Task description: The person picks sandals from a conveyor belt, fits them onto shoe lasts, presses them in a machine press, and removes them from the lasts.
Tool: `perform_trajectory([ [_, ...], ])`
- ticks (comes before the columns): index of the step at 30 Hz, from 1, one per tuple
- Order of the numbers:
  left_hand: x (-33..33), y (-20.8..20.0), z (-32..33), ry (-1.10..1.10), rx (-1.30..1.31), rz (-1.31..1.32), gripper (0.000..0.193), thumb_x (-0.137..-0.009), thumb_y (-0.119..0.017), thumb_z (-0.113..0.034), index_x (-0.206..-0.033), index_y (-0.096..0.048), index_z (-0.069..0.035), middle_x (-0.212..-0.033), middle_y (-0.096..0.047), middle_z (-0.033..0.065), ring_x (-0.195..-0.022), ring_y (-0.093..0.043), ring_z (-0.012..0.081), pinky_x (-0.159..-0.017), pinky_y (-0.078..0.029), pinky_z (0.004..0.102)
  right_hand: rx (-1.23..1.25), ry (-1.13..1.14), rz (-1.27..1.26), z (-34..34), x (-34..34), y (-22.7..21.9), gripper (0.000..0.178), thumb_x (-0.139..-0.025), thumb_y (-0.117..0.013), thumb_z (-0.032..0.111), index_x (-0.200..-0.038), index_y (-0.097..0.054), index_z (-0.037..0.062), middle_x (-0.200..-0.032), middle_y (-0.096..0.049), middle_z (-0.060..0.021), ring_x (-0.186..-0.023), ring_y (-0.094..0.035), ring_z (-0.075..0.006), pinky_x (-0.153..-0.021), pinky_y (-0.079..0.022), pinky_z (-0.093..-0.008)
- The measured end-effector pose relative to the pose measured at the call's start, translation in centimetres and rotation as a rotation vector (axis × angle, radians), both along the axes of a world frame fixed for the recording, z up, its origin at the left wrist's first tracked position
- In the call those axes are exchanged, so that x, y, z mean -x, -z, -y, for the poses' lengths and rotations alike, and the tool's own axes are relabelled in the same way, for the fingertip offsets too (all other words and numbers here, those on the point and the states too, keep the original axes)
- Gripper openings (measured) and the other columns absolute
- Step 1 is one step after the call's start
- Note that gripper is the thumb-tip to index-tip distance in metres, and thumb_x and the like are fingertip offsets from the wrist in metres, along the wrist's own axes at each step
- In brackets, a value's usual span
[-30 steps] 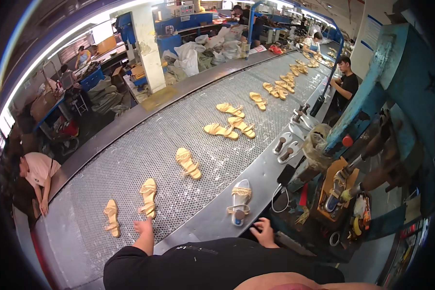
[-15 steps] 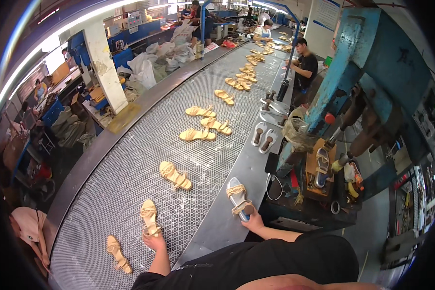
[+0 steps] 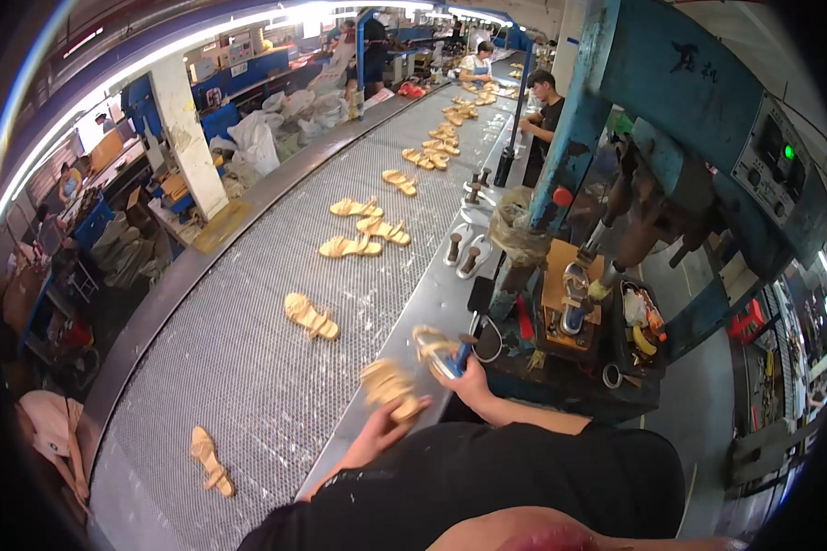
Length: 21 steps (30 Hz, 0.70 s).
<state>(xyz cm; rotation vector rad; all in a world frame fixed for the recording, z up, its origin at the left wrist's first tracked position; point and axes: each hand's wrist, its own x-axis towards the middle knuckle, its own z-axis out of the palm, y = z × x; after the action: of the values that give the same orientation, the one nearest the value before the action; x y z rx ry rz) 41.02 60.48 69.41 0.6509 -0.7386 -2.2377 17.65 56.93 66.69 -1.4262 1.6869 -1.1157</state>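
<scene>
My left hand (image 3: pixel 383 430) is closed on a tan sandal (image 3: pixel 388 384), smeared by motion, above the metal ledge (image 3: pixel 345 413) beside the conveyor. Next to it, my right hand (image 3: pixel 470 382) grips another sandal (image 3: pixel 429 343) with tan straps, fitted on a silver-grey shoe form with a blue part and a dark round end. The two sandals are close together, raised off the ledge. One more tan sandal (image 3: pixel 211 461) lies on the perforated belt (image 3: pixel 257 367) to the left, and another (image 3: pixel 311 316) lies farther up.
Several tan sandals (image 3: pixel 363 230) lie along the far belt. Grey shoe forms (image 3: pixel 473 255) stand on the ledge. On my right is a blue press (image 3: pixel 570 129) with a sandal (image 3: pixel 575 292) under it and a tray (image 3: pixel 641 321) beside it. Co-workers (image 3: pixel 547 110) sit farther along; another person bends at far left.
My left hand has lifted the tan sandal off the belt and brought it right. My right hand has raised its sandal from the ledge and tilted it. The view has shifted slightly right.
</scene>
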Motion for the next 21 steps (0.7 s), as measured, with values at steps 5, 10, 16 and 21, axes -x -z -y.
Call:
perform_trajectory([
  [5, 5.6, 3.0, 11.5, -0.287, -0.249, -0.397, 0.041, -0.095, -0.055, -0.02, -0.13, -0.043, -0.002, -0.127, -0.054, 0.0147, -0.116, -0.054, 0.028, -0.103, -0.043, 0.0424, 0.173, -0.193, 0.159, -1.6, 2.9, -5.8, 0.055, -0.069, -0.075, 0.013, -0.118, -0.051, 0.0032, -0.122, -0.056, -0.0106, -0.11, -0.056, -0.0206, -0.094, -0.044, -0.0328],
  [10, 10.8, 3.1, 17.2, -0.248, -0.143, -0.154, 0.045, -0.099, -0.044, -0.034, -0.131, -0.044, -0.003, -0.127, -0.054, 0.0125, -0.119, -0.051, 0.0279, -0.103, -0.041, 0.0436, 0.143, -0.295, 0.235, -6.6, 9.0, -9.6, 0.049, -0.069, -0.074, 0.011, -0.11, -0.048, 0.0047, -0.128, -0.053, -0.0089, -0.116, -0.049, -0.018, -0.102, -0.036, -0.0327],
  [16, 23.3, 4.7, 6.3, 0.412, 0.216, 0.199, 0.04, -0.093, -0.052, -0.02, -0.129, -0.045, -0.004, -0.117, -0.057, 0.0119, -0.108, -0.057, 0.0249, -0.092, -0.046, 0.0406, 0.138, 0.039, 0.24, -11.5, 12.9, -6.1, 0.061, -0.07, -0.078, 0.017, -0.121, -0.048, 0.0027, -0.126, -0.053, -0.0114, -0.115, -0.051, -0.0227, -0.101, -0.037, -0.0347],
  [21, 33.6, -0.9, 8.7, 0.772, 1.116, 0.658, 0.043, -0.078, -0.075, -0.028, -0.107, -0.061, 0.0, -0.101, -0.067, 0.013, -0.091, -0.065, 0.0254, -0.081, -0.051, 0.0371, 0.147, 0.78, -0.002, -18.5, 17.2, -5.6, 0.062, -0.064, -0.08, 0.014, -0.118, -0.05, 0.0014, -0.107, -0.061, -0.0129, -0.1, -0.06, -0.0222, -0.087, -0.047, -0.0343],
])
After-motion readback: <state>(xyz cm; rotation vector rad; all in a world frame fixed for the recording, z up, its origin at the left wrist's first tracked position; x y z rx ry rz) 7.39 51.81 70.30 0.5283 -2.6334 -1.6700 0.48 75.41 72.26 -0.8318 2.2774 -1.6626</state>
